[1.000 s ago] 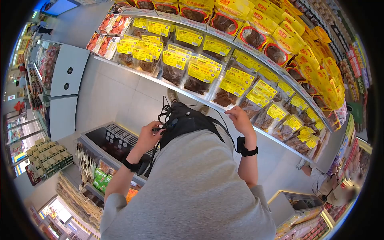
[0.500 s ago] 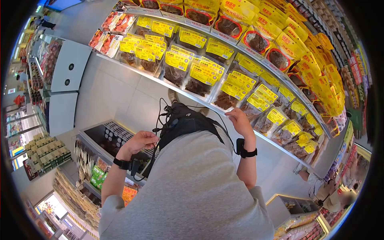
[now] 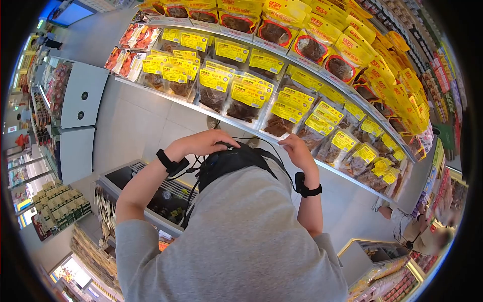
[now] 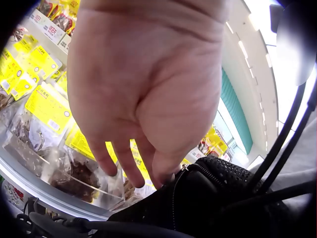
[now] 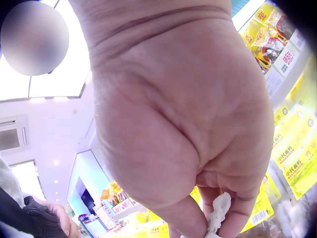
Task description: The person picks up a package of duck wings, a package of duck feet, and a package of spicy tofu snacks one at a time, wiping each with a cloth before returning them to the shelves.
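A black waist bag point(image 3: 235, 160) with a zip is worn across the front of the grey shirt. My left hand point(image 3: 205, 143) reaches over the bag's top. In the left wrist view, its thumb tip meets the bag beside the zip slider point(image 4: 184, 168), while the fingers point(image 4: 130, 166) extend loosely downward. My right hand point(image 3: 300, 152) is raised at the bag's other side, near the shelf's front edge. Between its thumb and fingers it pinches a crumpled white tissue point(image 5: 219, 213), best seen in the right wrist view.
Ahead, a shelf holds clear packs with yellow labels point(image 3: 250, 90) and, above them, yellow bags point(image 3: 309, 46). Black cables point(image 3: 191, 201) hang by the waist bag. Behind my left arm stands a grey display case point(image 3: 168, 199). Another person point(image 3: 410, 229) is at the far right.
My left hand has moved from the cables at the bag's left side up and across onto the bag's top. My right hand stays about where it was.
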Demonstrator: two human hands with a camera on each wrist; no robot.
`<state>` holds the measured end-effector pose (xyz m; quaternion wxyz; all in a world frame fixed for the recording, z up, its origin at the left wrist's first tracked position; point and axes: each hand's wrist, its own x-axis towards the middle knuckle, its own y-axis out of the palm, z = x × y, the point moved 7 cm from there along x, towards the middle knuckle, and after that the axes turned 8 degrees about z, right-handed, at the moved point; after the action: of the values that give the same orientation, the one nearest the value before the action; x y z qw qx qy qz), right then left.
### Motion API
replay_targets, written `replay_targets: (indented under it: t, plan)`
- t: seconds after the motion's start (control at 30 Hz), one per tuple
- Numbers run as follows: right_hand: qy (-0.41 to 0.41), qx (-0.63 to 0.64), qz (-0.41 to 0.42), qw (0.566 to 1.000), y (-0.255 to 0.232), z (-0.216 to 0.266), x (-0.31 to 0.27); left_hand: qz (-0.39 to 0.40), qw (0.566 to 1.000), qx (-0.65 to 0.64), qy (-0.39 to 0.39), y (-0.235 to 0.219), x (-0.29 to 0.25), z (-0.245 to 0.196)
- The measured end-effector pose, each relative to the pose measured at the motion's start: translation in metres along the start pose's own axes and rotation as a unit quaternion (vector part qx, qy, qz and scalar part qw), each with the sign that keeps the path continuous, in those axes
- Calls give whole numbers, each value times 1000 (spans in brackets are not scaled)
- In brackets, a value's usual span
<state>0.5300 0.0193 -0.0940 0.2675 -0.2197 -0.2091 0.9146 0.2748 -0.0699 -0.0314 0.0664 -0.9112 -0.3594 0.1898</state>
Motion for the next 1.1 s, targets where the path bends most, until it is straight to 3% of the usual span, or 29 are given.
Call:
replay_targets:
  t: [0.07, 0.17, 0.27, 0.33, 0.57, 0.73, 0.87, 0.93, 0.97, 1.03, 1.1]
  plan:
    - [13, -3, -11, 1000, -2, -3, -8, 19, 999, -25, -2, -4, 8, 5]
    - [23, 0, -28, 999, 2, -11, -17, 73, 996, 42, -27, -1, 13, 11]
    - [29, 6, -33, 999, 8, -18, -22, 29, 999, -26, 6, 1, 14, 4]
    - [25, 23, -41, 999, 10, -18, -24, 38, 996, -79, -35, 2, 14, 0]
    - [17, 22, -53, 998, 11, -10, -22, 45, 997, -41, -48, -7, 5, 11]
    - [23, 7, -46, 999, 15, -7, -21, -48, 998, 42, 18, -17, 16, -19]
    - [17, 4, -40, 999, 17, -3, -19, -45, 997, 50, 35, -8, 31, -25]
    - [18, 8, -42, 999, 18, 1, -20, -123, 989, 19, -81, -16, 20, -14]
    - [18, 8, -44, 999, 18, 0, -21, -121, 989, 20, -81, -16, 13, -18]
    - [19, 1, -51, 999, 19, -1, -25, -59, 963, 8, -262, -11, -10, 0]
    - [25, 2, -49, 998, 21, -3, -27, -52, 969, -10, -240, -4, -26, -6]
